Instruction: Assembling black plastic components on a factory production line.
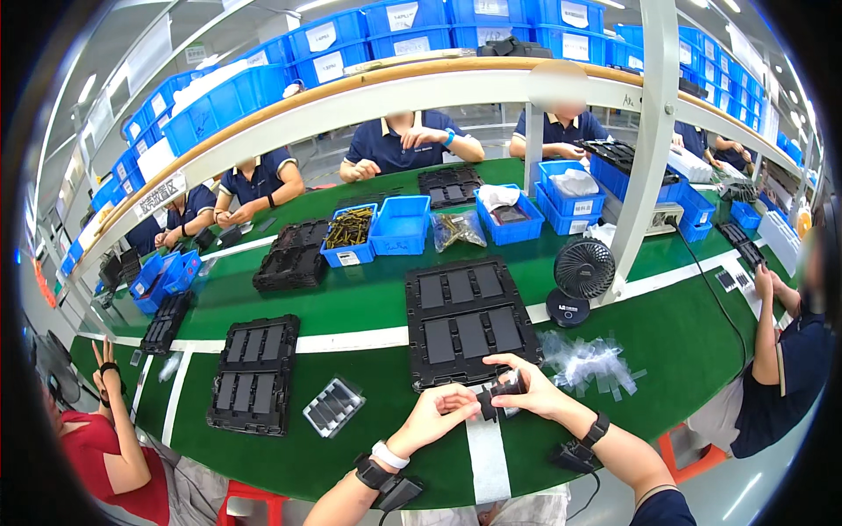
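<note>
Over the near edge of the green table, my two hands meet on a small black plastic part (488,405). My left hand (438,417) pinches its left side between thumb and fingertips. On its other side, my right hand (537,393) grips with thumb and forefinger, and a dark rounded piece (510,384) shows under that hand; whether it belongs to the same part I cannot tell. Just beyond my hands lies a large black tray (463,307) with dark rectangular plates in its slots. A clear plastic tray (334,407) with dark strips lies left of my left hand.
Clear film pieces (592,364) lie in a heap to the right, below a small black fan (585,270). Another black tray (248,372) is at left. Blue bins (399,230) stand farther back, beside a white post (645,158). Co-workers sit across and at both sides.
</note>
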Demonstrator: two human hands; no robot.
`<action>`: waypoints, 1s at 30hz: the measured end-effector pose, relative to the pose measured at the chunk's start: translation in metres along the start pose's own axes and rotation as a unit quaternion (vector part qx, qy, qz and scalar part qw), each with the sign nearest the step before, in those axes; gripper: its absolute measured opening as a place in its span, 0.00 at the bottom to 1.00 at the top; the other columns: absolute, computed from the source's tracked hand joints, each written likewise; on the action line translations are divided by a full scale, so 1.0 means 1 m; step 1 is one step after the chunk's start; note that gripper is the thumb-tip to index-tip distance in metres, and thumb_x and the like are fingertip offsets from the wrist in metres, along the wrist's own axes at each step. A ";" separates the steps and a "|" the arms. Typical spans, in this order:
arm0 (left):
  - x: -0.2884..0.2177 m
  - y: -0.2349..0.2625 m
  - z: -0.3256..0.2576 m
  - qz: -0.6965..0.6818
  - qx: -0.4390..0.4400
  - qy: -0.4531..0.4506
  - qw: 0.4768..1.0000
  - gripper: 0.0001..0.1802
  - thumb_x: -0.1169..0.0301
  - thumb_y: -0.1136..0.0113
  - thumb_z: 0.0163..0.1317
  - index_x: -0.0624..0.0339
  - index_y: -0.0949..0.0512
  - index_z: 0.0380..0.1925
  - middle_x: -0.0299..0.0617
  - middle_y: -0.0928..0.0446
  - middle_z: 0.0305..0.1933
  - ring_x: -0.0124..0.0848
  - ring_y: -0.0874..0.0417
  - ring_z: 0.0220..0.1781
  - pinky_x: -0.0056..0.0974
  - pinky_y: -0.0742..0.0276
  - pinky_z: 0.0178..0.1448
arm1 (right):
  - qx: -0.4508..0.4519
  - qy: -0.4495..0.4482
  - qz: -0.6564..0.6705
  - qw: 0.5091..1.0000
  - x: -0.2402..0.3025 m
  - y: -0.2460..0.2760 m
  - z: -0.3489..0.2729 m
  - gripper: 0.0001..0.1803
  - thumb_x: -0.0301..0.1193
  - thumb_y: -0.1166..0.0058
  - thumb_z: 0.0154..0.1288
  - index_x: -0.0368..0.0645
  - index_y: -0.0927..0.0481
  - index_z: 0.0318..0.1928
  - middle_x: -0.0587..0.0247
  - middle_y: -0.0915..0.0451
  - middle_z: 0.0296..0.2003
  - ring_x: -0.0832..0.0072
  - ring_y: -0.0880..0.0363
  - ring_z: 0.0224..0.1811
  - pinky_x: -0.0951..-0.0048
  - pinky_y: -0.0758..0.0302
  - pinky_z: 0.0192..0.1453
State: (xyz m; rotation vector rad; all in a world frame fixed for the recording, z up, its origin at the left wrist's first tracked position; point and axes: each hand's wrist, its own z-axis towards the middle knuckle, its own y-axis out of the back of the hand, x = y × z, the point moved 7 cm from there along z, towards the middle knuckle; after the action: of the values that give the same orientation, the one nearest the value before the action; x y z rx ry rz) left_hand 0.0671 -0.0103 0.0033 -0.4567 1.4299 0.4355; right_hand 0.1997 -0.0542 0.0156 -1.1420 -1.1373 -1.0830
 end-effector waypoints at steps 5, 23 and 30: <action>-0.002 -0.003 -0.001 -0.033 0.008 -0.007 0.999 0.05 0.76 0.45 0.60 0.65 0.27 0.35 0.40 0.22 0.34 0.26 0.20 0.37 0.30 0.24 0.45 | 0.010 0.026 -0.008 1.000 0.002 0.000 0.001 0.36 0.19 0.38 0.48 0.41 0.37 0.59 0.75 0.28 0.29 0.89 0.30 0.32 0.86 0.33 0.40; -0.001 -0.009 0.000 -0.047 0.035 -0.011 0.998 0.07 0.73 0.45 0.61 0.65 0.26 0.36 0.36 0.23 0.34 0.22 0.22 0.37 0.28 0.25 0.46 | 0.033 0.032 -0.047 0.998 0.003 -0.004 0.001 0.32 0.23 0.38 0.51 0.42 0.35 0.57 0.73 0.26 0.33 0.87 0.29 0.35 0.82 0.31 0.41; 0.004 -0.009 0.001 -0.015 0.044 0.002 0.999 0.06 0.73 0.46 0.62 0.65 0.27 0.36 0.36 0.23 0.33 0.23 0.22 0.37 0.29 0.26 0.45 | 0.047 -0.016 -0.054 0.997 -0.008 -0.003 0.003 0.30 0.24 0.37 0.49 0.43 0.32 0.55 0.74 0.26 0.33 0.88 0.30 0.36 0.83 0.32 0.42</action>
State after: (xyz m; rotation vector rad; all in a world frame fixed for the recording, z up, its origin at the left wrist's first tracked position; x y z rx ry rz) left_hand 0.0734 -0.0173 -0.0002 -0.4071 1.4377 0.3464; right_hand 0.1957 -0.0516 0.0084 -1.0361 -1.2738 -1.0851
